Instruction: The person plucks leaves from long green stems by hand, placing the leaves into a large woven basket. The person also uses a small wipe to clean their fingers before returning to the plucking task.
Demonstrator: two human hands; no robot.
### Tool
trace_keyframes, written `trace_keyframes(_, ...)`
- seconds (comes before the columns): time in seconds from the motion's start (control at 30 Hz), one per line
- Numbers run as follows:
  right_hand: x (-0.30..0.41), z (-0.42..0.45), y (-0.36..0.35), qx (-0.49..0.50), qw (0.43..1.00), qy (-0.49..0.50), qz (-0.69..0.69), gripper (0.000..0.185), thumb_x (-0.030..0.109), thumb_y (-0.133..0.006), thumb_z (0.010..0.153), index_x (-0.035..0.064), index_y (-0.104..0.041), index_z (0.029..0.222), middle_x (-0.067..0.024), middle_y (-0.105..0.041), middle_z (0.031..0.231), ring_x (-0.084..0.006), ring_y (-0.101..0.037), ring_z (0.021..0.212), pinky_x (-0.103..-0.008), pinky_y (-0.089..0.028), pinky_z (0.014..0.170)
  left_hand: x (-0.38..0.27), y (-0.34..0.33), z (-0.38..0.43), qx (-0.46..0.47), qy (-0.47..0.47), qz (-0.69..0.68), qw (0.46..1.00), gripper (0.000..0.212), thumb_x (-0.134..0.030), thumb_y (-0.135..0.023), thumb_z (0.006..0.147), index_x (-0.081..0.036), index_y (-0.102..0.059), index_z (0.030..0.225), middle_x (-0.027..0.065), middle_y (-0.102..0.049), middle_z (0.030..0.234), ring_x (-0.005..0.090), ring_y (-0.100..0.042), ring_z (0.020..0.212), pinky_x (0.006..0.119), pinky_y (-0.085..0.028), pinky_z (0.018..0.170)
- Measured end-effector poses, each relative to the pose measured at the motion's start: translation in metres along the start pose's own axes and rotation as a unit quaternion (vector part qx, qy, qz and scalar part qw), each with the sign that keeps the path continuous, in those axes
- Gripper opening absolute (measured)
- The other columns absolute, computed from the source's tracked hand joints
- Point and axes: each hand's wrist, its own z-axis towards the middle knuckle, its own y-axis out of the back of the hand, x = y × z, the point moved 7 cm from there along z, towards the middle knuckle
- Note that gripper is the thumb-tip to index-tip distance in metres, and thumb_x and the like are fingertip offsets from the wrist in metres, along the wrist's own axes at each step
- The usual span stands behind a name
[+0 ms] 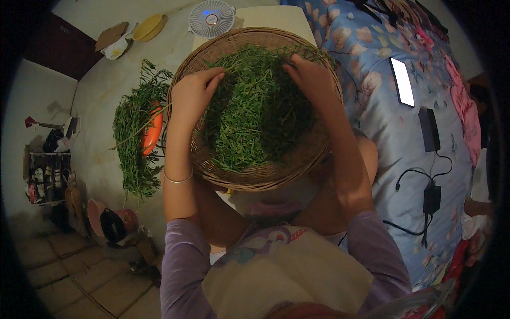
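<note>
A round wicker basket [255, 181] in front of me holds a heap of loose green leaves [243, 131]. Over its left side, my left hand [195, 89] pinches a thin green stalk [139, 126], whose bare end sticks out past my wrist to the left. The stalk seems to run on above the leaves toward my right hand [308, 77], at the basket's far right. Its fingers are closed at leafy sprigs [314, 52]; shade hides the fingertips.
Left of the basket, long leafy stems [137, 119] lie over an orange plastic container [152, 133]. A small white fan [211, 19] stands behind, on a pale table [275, 18]. The flowered bed [370, 131] at right carries a lit phone [402, 82] and black adapters with cables [432, 197].
</note>
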Motion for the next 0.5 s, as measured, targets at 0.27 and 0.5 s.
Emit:
trace_keyframes(0.27, -0.001, -0.002, -0.002, -0.057, 0.996, 0.016, 0.067, 0.028, 0.032, -0.057, 0.089, 0.0059, -0.048, 0.084, -0.0151, -0.06, 0.067, -0.0358, -0.06, 0.065, -0.0461, -0.046, 0.056, 0.002, 0.0, -0.001, -0.002, 0.001, 0.011, 1.0, 0.02, -0.028, -0.059, 0.087, -0.016, -0.07, 0.1, 0.0089, -0.068, 0.088, 0.0273, -0.065, 0.079, 0.036, -0.051, 0.068)
trace_keyframes(0.5, -0.012, -0.002, -0.007, -0.039, 0.995, -0.026, 0.094, 0.026, 0.031, -0.058, 0.089, 0.0064, -0.052, 0.089, -0.0162, -0.062, 0.073, -0.0354, -0.062, 0.072, -0.0449, -0.047, 0.061, 0.007, -0.003, 0.0, -0.002, 0.011, 0.024, 1.0, 0.021, -0.029, -0.059, 0.087, -0.017, -0.07, 0.1, 0.0093, -0.068, 0.085, 0.0287, -0.065, 0.078, 0.037, -0.051, 0.067)
